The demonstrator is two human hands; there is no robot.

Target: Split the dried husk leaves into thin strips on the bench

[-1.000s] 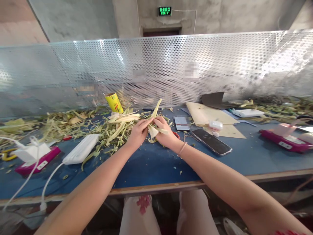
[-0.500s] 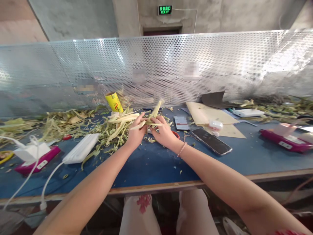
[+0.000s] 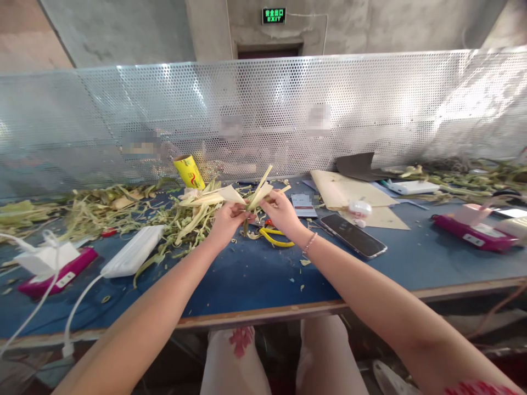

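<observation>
Pale green, dried leaf strips, folded across one another, are held between my two hands above the blue table. My left hand is closed, its thumb and fingers pinching the strips from the left. From the other side my right hand grips them in a pinch, with flat ends sticking out above and to the right. A yellow loop handle, like that of scissors, lies just under my right hand; the rest of that tool is partly hidden. Beside my left hand spreads a heap of leaf strips and scraps.
A yellow cardboard tube stands tilted behind the heap. To the left are a white power bank and a magenta power strip. Rightward lie a phone, an earbud case and beige paper. A perforated metal screen backs the table.
My hands have moved slightly apart. The strips between them are spread into a more open crossing, and the yellow handle below has come into view.
</observation>
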